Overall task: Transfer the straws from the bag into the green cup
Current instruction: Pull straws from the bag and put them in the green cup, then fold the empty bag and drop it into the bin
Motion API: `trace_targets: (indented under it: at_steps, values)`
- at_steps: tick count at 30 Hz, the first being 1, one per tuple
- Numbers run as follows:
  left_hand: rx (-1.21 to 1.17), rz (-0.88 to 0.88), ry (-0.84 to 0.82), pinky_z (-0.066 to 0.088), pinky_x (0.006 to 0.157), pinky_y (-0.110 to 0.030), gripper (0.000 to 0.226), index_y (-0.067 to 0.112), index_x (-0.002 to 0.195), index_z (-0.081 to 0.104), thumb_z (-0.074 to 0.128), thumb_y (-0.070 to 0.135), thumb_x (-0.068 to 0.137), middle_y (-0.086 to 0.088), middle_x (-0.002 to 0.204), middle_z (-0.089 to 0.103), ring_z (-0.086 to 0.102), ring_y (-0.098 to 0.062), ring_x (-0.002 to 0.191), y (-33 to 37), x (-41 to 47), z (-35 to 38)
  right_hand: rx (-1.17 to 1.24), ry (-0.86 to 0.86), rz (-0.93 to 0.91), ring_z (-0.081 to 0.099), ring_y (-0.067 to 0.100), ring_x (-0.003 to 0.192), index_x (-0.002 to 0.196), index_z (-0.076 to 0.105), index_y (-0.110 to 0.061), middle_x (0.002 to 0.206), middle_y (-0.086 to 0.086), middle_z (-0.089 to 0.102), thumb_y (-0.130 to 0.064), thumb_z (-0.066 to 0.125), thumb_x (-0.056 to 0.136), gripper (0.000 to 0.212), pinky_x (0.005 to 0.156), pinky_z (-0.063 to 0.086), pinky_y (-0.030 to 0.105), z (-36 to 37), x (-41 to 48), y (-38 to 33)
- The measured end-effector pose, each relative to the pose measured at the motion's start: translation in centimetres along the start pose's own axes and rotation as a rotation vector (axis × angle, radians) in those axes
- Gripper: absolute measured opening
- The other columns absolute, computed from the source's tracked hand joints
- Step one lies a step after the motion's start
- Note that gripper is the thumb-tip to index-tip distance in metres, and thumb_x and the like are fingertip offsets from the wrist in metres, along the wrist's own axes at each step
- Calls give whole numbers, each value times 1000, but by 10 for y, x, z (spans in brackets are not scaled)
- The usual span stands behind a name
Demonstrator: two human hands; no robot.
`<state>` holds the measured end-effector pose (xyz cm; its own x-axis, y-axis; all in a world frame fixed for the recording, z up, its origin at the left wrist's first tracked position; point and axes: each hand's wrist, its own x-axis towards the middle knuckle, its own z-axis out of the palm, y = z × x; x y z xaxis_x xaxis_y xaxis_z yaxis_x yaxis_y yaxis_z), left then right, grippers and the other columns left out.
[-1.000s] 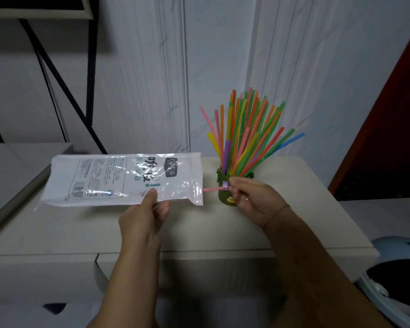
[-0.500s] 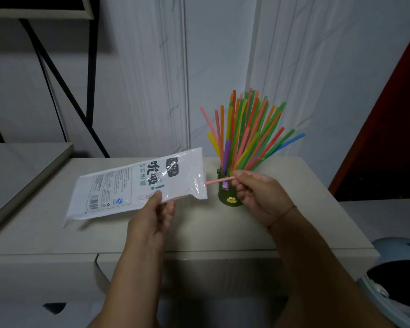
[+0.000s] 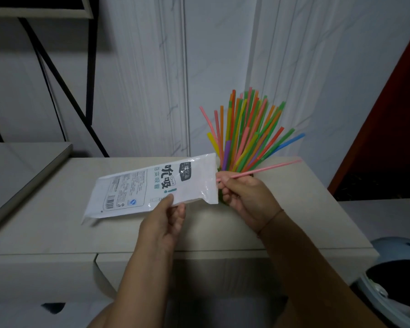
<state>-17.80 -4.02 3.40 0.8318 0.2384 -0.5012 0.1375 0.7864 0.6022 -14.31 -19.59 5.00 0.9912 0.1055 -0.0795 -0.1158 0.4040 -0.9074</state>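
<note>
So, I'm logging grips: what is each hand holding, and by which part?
Left hand pinches the bag at its lower edge; right hand pinches the pink straw near its bag-side end.

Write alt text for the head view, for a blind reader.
The right hand pinches a pink straw beside the mouth of a white bag held by the left hand over a pale table. Behind, a green cup holds many coloured straws.

Printed bag (image 3: 152,188) tilted — pink straw (image 3: 265,168) out beside fanned coloured straws (image 3: 244,133).
</note>
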Motion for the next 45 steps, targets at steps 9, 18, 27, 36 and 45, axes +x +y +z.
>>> trace_targets:
  at_steps: [9,18,27,36,45]
  values:
    - [-80,0,27,49,37,-15,13,13,81,56,57,5,91,0,45,65,60,-7,35,12,0,-4,-329,504,-501,49,4,52,86,61,-16,66,2,56,-12,50,93,14,52,43,16,-39,2,-35]
    - [-91,-38,-36,48,38,-13,9,14,86,58,57,7,91,-2,52,68,59,-8,35,11,-8,-1,-762,511,-535,57,17,70,91,63,-7,69,1,59,-17,52,93,16,70,47,27,-34,22,-21]
    - [35,-30,-60,47,37,-12,9,12,86,57,55,4,91,-3,51,67,56,-7,32,10,-10,0,-850,444,-350,56,14,63,79,66,-9,63,-1,59,-14,60,85,10,66,43,22,-30,40,1]
    - [104,-19,-70,43,34,-11,8,8,86,56,55,0,88,-4,47,64,52,-8,30,15,-12,-2,-671,313,-42,51,12,45,91,53,-2,58,7,57,-16,69,81,23,46,42,19,-36,16,-9]
    - [150,-130,-195,32,29,-8,16,6,76,56,44,-3,84,-2,44,52,43,-6,28,33,-41,-4,-684,-326,-97,53,19,120,134,41,-19,131,7,54,-11,70,80,62,102,46,38,5,-16,-12]
